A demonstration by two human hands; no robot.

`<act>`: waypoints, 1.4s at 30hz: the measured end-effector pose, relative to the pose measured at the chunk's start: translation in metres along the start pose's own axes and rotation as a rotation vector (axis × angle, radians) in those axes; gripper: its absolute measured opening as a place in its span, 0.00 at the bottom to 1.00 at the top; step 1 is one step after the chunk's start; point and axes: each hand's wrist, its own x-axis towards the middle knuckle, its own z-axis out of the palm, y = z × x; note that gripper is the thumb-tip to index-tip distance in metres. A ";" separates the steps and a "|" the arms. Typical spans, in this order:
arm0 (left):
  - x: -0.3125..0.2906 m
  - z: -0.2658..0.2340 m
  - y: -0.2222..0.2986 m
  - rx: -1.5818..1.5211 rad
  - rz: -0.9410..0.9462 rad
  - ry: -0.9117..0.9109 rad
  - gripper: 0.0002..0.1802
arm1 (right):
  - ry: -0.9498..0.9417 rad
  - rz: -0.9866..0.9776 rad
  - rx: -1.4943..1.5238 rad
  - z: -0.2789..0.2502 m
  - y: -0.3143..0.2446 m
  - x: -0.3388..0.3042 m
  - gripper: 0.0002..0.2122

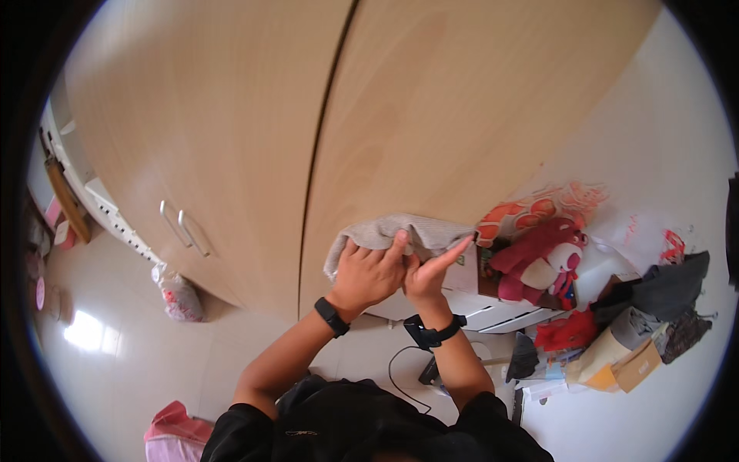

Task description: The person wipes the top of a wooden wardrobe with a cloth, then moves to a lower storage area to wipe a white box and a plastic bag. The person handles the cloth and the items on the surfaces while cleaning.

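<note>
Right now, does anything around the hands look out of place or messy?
Yes. Right of the grey cloth held against the wardrobe door, a red plush toy, clothes and cardboard boxes are heaped untidily. Nothing looks spilled or broken.

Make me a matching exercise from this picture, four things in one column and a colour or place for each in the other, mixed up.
Things:
1. cloth
2. plush toy
3. wardrobe handles
4. plastic bag

Descriptions:
A. on the floor at the wardrobe's foot
B. grey, under the left hand and right hand
C. pink and white, right of the hands
D. metal, on the left door

Pairs: 1-B, 2-C, 3-D, 4-A
</note>
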 end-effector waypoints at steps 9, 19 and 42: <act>0.163 -0.066 0.017 0.012 0.107 0.149 0.33 | -0.028 -0.374 -0.227 -0.050 -0.094 0.171 0.38; 0.336 -0.128 0.018 0.186 0.411 0.392 0.34 | 0.190 -0.918 -0.520 -0.097 -0.184 0.364 0.30; 0.034 -0.019 0.009 -0.058 0.047 -0.052 0.27 | -0.456 -0.741 -0.525 -0.055 -0.059 0.097 0.20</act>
